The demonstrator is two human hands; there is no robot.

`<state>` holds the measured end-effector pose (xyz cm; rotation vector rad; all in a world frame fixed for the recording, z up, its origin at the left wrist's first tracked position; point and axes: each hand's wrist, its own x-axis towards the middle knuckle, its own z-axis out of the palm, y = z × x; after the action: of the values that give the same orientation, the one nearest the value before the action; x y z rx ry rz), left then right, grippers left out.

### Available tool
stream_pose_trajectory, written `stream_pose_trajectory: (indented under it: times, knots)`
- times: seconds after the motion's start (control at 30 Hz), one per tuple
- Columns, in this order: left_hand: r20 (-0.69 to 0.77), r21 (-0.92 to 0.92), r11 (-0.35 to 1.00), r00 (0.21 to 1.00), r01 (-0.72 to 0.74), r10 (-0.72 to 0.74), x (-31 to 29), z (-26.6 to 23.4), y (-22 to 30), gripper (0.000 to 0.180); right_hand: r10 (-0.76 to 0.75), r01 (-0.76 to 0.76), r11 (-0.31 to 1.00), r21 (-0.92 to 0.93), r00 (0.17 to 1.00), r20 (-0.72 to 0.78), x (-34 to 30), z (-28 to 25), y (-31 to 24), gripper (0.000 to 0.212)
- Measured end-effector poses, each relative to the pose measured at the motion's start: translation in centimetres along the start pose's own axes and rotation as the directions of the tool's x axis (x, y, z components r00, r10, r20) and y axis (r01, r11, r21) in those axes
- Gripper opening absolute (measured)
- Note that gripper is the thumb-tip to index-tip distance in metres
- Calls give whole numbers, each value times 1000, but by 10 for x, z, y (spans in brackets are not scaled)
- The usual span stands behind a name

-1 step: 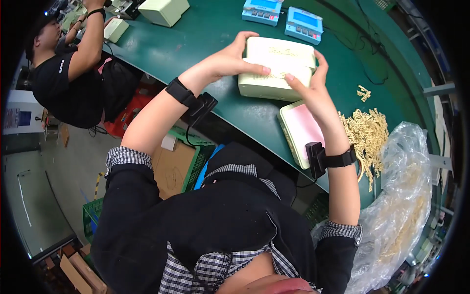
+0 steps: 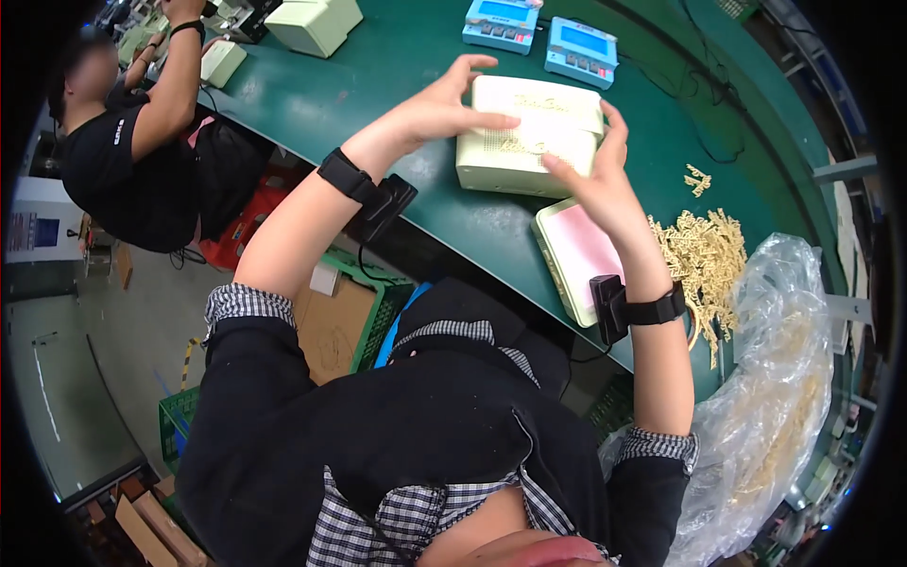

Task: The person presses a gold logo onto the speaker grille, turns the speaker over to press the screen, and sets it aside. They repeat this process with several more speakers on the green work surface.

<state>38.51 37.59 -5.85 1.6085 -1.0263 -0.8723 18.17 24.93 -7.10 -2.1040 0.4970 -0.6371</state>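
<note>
Two cream plastic housings [image 2: 531, 97] stand pressed together on the green workbench, each with raised gold lettering on its face. At their left end is my left hand [image 2: 442, 106], fingers curled round the far corner and the thumb laid across the top. My right hand [image 2: 605, 180] clasps the right end, its thumb on the nearer piece by the lettering and its fingers on the far side. Just below, partly hidden by my right forearm, lies a shallow cream tray-like part [image 2: 559, 260] with a pink inner surface.
A heap of small gold lettering pieces [image 2: 704, 265] lies at the right, beside a clear plastic bag [image 2: 779, 378]. Two blue devices with screens [image 2: 581, 52] sit at the back. Another person [image 2: 132, 142] works at the left, near more cream housings [image 2: 312, 24]. A green crate [image 2: 378, 321] stands below the bench edge.
My left thumb has shifted slightly farther up the housings, and my right thumb slightly lower on the nearer one. The whole view has moved a little; both hands keep their hold.
</note>
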Motion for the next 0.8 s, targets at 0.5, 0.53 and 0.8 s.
stream_pose_trajectory:
  times: [0.5, 0.53, 0.8]
  knots:
    - [377, 534, 767, 912, -357, 162, 29, -67, 17, 58, -392, 474, 723, -502, 881, 266, 4, -31, -21, 64]
    - [313, 570, 752, 933, -332, 175, 20, -78, 14, 55, -375, 443, 739, -507, 896, 236, 6, -38, -14, 63]
    - [175, 741, 516, 866, -430, 469, -66, -76, -29, 58, -391, 349, 625, -698, 914, 106, 22, -106, 42, 61]
